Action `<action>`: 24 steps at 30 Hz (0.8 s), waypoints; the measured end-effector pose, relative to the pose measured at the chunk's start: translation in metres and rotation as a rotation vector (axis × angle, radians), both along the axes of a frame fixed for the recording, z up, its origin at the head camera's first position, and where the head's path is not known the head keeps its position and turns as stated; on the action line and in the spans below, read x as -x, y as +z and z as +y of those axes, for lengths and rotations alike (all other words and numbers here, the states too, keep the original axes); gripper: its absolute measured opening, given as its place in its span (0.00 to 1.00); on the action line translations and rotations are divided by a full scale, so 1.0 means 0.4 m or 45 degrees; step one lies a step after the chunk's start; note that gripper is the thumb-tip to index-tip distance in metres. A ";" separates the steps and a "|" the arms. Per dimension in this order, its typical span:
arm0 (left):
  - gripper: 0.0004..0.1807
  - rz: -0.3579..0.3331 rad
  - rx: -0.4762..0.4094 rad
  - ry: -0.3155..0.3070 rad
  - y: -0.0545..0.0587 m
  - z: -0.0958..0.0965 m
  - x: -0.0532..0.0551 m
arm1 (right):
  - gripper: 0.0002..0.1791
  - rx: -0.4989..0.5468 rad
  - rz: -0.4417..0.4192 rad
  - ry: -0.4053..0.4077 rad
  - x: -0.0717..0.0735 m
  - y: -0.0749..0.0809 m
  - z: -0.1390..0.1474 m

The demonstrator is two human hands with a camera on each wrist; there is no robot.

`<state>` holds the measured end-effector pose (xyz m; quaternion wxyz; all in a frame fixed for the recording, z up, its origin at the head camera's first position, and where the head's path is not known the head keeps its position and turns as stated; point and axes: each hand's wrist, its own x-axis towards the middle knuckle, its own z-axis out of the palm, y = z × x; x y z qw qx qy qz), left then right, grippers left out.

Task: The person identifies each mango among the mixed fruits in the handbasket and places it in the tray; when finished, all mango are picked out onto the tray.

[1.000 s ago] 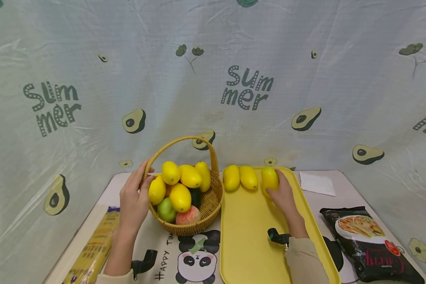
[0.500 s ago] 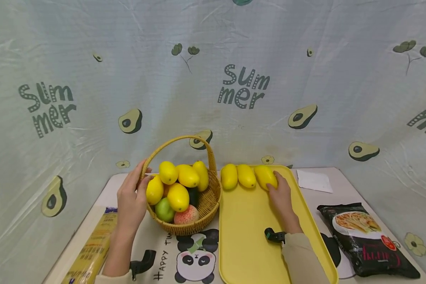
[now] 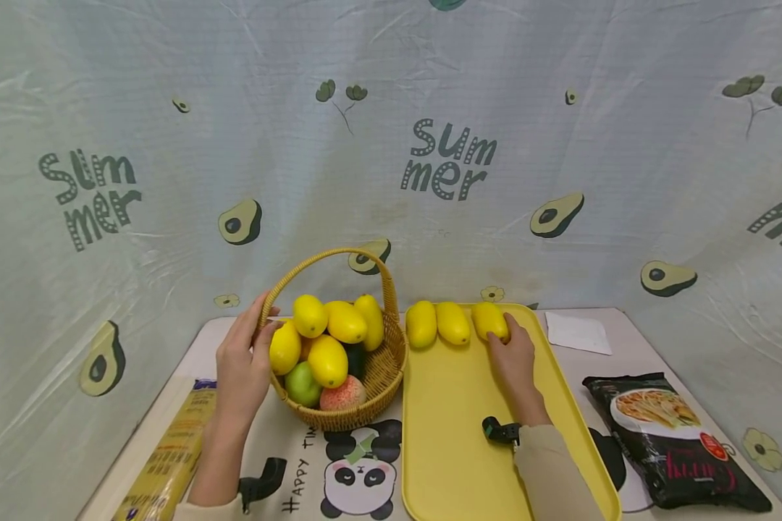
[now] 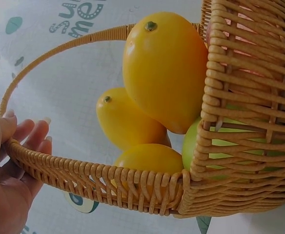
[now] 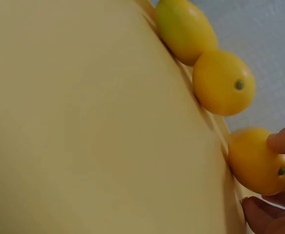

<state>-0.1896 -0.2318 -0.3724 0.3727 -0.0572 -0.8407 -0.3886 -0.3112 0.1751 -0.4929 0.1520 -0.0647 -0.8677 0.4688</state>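
Observation:
With its fingers around the handle's left side, my left hand (image 3: pixel 242 354) holds the wicker basket (image 3: pixel 391 365) by its arched handle (image 4: pixel 74 170). Several yellow mangoes (image 3: pixel 328 362) are piled in the basket, over a green fruit (image 3: pixel 303 385), a pinkish peach (image 3: pixel 343 395) and a dark item partly hidden. At the far end of the yellow tray (image 3: pixel 450 434), my right hand (image 3: pixel 513 358) pinches a mango (image 5: pixel 259 161) between thumb and fingers. Two more mangoes (image 3: pixel 421 324) lie side by side to its left, a small gap apart from it.
A black curry packet (image 3: pixel 678 441) and a white paper (image 3: pixel 578 333) lie right of the tray. Along the table's left side is a long yellow packet (image 3: pixel 169 456). A printed curtain (image 3: pixel 456 239) hangs close behind the basket and tray.
My right hand has brought its mango leftward toward the other two, tilted it, then shifted it slightly back right. The left hand stays on the basket handle.

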 end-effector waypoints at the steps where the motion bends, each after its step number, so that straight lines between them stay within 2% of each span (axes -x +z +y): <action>1: 0.28 -0.001 -0.001 0.003 -0.001 0.000 0.000 | 0.34 -0.007 -0.004 0.006 0.001 0.000 0.000; 11: 0.28 0.005 -0.006 -0.009 0.000 -0.004 0.000 | 0.35 0.002 -0.029 0.060 0.001 0.005 -0.009; 18: 0.28 0.020 0.008 -0.017 0.003 -0.003 0.000 | 0.36 0.007 -0.038 0.052 -0.007 0.012 -0.006; 24: 0.28 0.025 0.015 -0.016 0.003 -0.002 -0.001 | 0.35 -0.106 0.015 0.009 -0.010 0.017 0.007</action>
